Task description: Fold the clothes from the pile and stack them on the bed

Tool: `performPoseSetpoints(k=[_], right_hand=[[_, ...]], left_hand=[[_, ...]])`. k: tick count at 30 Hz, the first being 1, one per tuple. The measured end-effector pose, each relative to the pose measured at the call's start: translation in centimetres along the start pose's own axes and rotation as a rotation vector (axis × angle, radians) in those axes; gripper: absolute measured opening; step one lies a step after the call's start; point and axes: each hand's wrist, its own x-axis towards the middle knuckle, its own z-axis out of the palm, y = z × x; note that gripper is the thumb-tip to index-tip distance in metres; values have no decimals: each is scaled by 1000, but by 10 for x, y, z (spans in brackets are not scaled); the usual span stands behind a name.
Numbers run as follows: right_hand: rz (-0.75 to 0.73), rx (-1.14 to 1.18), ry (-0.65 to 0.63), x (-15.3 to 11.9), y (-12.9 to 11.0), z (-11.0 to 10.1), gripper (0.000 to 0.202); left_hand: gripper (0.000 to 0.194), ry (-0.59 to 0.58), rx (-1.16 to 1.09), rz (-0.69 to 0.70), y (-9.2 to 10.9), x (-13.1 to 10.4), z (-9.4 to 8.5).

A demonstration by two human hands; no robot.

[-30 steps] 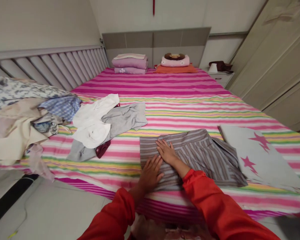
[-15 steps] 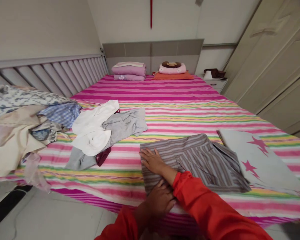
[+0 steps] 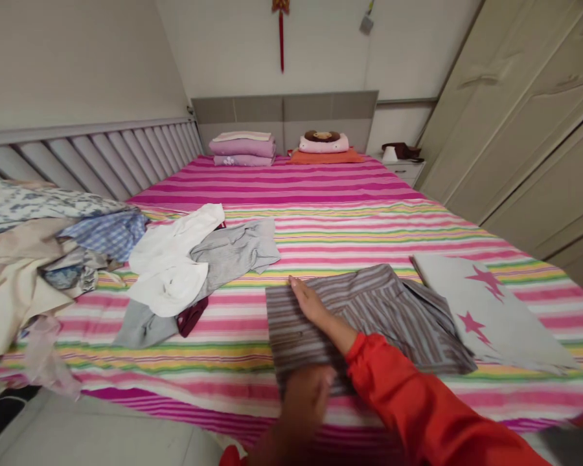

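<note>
A brown-and-grey striped garment point(image 3: 383, 310) lies folded on the striped bedspread point(image 3: 243, 388). My right hand point(image 3: 313, 307) rests edge-on on its left part, fingers extended, holding nothing. My left hand point(image 3: 308, 391) is blurred at the garment's near left edge; its fingers cannot be made out. Right of the striped garment lies a flat pale grey cloth point(image 3: 500, 310) with pink stars.
White point(image 3: 170, 259) and grey point(image 3: 238, 249) clothes lie left of centre, a maroon cloth point(image 3: 192, 317) beside them. A clothes heap point(image 3: 24, 259) fills the far left. Folded bedding point(image 3: 243, 149) stands by the headboard point(image 3: 330, 110). Wardrobe doors point(image 3: 529, 123) line the right.
My right hand has turned from palm-down to its edge and its fingers point farther up. My left hand has moved slightly and is now smeared. The view has shifted a little.
</note>
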Motion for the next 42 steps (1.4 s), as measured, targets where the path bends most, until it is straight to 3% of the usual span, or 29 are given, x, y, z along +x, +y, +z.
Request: performPoseSetpoints(k=[2, 3, 7, 10, 16, 20, 23, 26, 29, 35, 40, 42], right_hand=[[-1, -37, 59, -20, 5, 1, 56], [0, -70, 71, -29, 7, 4, 52], [36, -222, 44, -39, 18, 16, 49], [71, -254, 46, -27, 25, 15, 50], [167, -243, 59, -4, 39, -5, 52], [206, -242, 88, -13, 36, -11, 52], [180, -251, 123, -41, 22, 0, 55], [64, -252, 114, -79, 11, 23, 58], [-57, -262, 123, -112, 21, 39, 64], [-34, -274, 138, -154, 64, 25, 62], [7, -162, 156, -204, 79, 19, 57], [-1, -45, 240, -226, 85, 18, 51]], left_hand=[[49, 210, 6, -205, -21, 31, -24], [50, 255, 43, -260, -31, 48, -36], [48, 177, 270, -375, -56, 105, -59], [48, 138, 382, -404, -62, 117, -57], [48, 175, 412, -402, -66, 107, -53], [48, 184, 404, -387, -67, 103, -58], [48, 191, 407, -362, -69, 100, -58], [48, 210, 414, -345, -73, 100, -57], [50, 245, 408, -319, -78, 99, -55], [53, 302, 326, -322, -79, 81, -52], [61, 502, 105, -443, -66, 45, -40], [67, 573, -39, -537, -61, 34, -37]])
